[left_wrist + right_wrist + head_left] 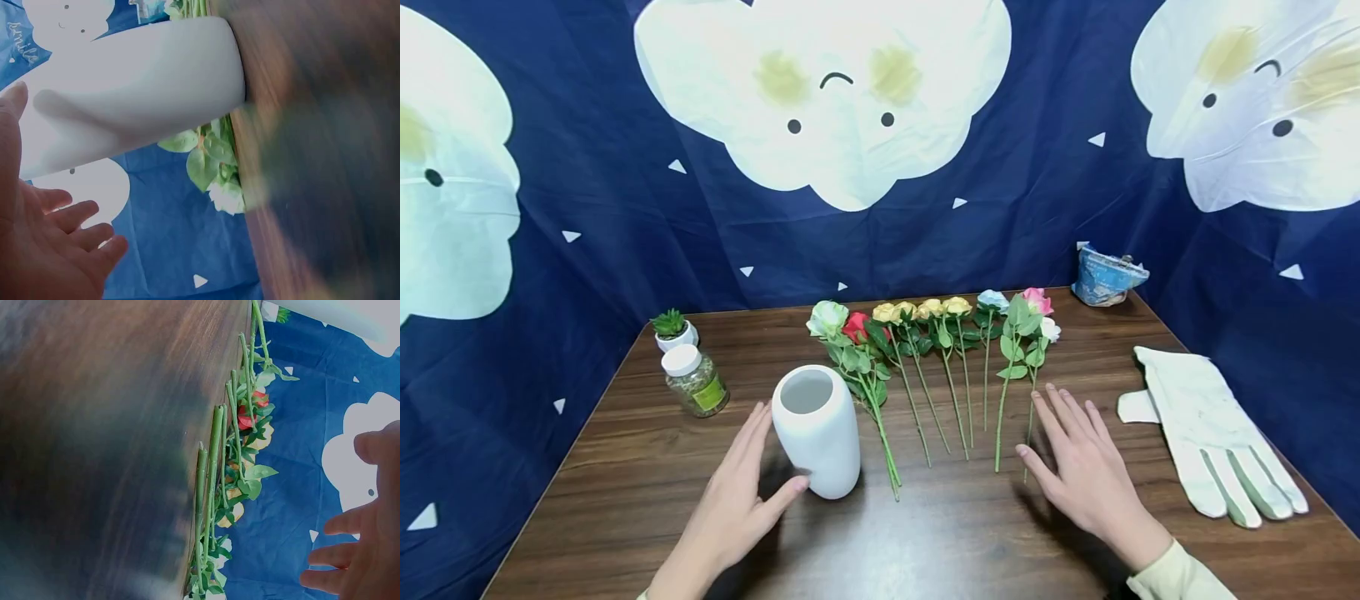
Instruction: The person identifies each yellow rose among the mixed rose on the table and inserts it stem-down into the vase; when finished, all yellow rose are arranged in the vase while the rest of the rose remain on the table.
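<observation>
A white vase [820, 442] stands upright on the wooden table, its mouth facing up. Beside it, my left hand [737, 492] is spread with straight fingers and the thumb close to the vase's side; whether it touches cannot be told. In the left wrist view the palm [56, 244] faces the vase [137, 94], with nothing held. Several artificial roses lie in a row right of the vase, among them a red rose [855, 327], a yellow rose [957, 306] and a pink rose [1037, 300]. Near the rightmost stems [1002, 417] my right hand [1078, 467] hovers, fingers extended, holding nothing.
At the right lies a white-and-green glove [1210, 425]. A blue crumpled bag [1107, 277] sits at the back right corner. On the left are a lidded jar [696, 383] and a small potted succulent [673, 331]. A dark blue cloth [820, 242] hangs behind the table.
</observation>
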`<state>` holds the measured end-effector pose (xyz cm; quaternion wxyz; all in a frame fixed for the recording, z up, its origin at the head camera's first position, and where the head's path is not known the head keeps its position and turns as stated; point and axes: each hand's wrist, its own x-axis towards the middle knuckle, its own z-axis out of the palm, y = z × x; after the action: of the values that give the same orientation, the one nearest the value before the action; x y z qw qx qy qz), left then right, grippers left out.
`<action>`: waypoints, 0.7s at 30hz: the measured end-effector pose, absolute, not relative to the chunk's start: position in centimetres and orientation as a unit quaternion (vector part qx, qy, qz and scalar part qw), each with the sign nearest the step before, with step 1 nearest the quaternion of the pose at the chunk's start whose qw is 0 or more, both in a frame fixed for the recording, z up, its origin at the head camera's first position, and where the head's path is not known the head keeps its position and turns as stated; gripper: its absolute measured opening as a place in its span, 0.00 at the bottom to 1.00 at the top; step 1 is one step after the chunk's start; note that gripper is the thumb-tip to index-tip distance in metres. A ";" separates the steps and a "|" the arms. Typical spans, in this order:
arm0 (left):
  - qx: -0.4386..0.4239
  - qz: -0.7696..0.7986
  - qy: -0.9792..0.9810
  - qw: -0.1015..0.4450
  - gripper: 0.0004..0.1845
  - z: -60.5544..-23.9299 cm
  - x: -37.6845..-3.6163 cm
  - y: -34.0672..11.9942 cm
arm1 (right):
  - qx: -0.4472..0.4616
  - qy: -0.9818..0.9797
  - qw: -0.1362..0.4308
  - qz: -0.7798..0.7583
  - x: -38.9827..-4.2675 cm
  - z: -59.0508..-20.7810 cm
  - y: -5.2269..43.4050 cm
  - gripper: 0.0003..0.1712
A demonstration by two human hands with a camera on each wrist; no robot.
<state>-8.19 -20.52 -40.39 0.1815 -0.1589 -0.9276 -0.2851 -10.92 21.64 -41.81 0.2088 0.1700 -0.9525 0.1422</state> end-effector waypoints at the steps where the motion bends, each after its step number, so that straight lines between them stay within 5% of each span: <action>1: -0.161 -0.292 -0.925 0.182 0.49 -40.4 -8.3 -20.4 | 0.169 -0.952 0.209 0.143 -10.9 -41.8 21.7 0.39; 12: -0.158 -0.387 -0.876 0.241 0.42 -40.5 -8.9 -19.3 | 0.172 -0.950 0.208 0.155 -11.3 -41.7 21.6 0.37; 21: -0.142 -0.450 -0.852 0.229 0.43 -40.7 -8.8 -18.7 | 0.171 -0.951 0.173 0.189 -11.6 -41.7 21.5 0.35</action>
<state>-8.75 -18.70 -40.71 0.2291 -0.1420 -0.8516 -0.4496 -11.57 21.47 -41.71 0.1725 0.1711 -0.9515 0.1888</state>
